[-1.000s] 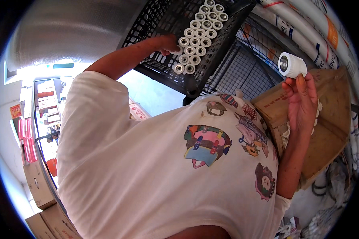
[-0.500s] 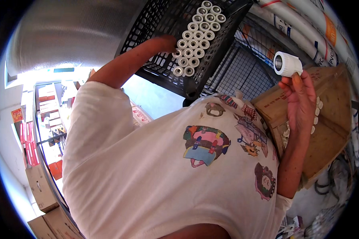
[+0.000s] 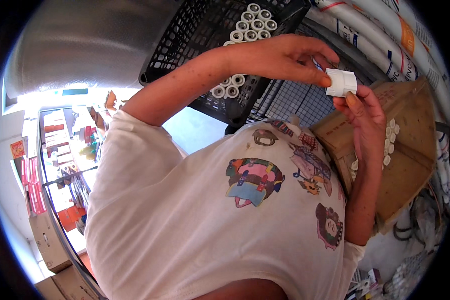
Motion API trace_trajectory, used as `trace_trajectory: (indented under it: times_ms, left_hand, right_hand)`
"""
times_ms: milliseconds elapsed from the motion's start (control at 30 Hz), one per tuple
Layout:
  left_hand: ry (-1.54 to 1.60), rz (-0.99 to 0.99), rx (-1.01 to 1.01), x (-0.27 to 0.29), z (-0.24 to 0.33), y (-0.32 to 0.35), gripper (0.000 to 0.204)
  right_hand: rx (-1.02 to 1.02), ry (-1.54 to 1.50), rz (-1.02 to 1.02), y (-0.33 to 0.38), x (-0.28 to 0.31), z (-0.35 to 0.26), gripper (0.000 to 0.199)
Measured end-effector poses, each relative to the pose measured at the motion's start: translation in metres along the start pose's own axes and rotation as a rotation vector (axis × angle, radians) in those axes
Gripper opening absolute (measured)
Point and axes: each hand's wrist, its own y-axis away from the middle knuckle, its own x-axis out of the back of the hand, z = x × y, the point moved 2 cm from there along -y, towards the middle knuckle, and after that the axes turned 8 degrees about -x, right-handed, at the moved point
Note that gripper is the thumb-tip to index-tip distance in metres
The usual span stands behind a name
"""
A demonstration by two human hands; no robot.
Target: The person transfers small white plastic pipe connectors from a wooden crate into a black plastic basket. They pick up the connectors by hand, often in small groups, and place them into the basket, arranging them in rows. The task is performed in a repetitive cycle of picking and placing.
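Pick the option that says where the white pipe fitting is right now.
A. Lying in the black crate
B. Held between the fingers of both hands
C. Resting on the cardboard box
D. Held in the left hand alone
B: the white pipe fitting is pinched between fingertips of the left hand and the right hand, in the air, apart from the black crate and the cardboard box.

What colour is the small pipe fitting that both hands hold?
White. The pipe fitting shows clearly in the head view, between the fingertips of both hands.

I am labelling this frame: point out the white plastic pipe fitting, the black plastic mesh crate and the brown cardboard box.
white plastic pipe fitting [image 3: 341, 82], head view, its side wall
black plastic mesh crate [image 3: 192, 35], head view, its mesh wall
brown cardboard box [image 3: 410, 135], head view, its flap
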Motion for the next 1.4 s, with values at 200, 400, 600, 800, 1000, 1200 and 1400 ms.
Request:
trace_trajectory:
  times_ms: [200,400,600,800,1000,1200,1400]
  left_hand:
    - [0.094,-0.042,0.059,-0.016,-0.01,-0.013,0.037]
    - [-0.042,-0.046,0.189,0.007,-0.01,0.005,0.037]
    - [-0.755,-0.131,0.473,0.078,-0.042,0.068,0.038]
    - [-0.739,-0.338,1.128,0.121,-0.114,0.137,0.038]
    - [-0.675,-0.339,1.381,0.109,-0.129,0.156,0.033]
    - [-0.376,-0.293,1.425,0.105,-0.167,0.177,0.035]
    - [-0.18,-0.205,1.375,0.103,-0.179,0.185,0.034]
  right_hand:
    - [0.023,0.063,-0.025,-0.001,-0.005,0.001,0.023]
    - [0.045,0.147,-0.037,0.0,-0.01,-0.003,0.028]
    - [0.034,0.14,-0.07,0.001,-0.006,-0.003,0.028]
    - [0.008,0.15,-0.069,0.0,-0.003,-0.003,0.026]
    - [0.018,0.125,-0.053,0.0,-0.005,-0.003,0.025]
    - [0.03,0.103,-0.065,0.001,-0.004,-0.002,0.025]
    - [0.022,0.099,-0.066,0.001,-0.004,-0.001,0.025]
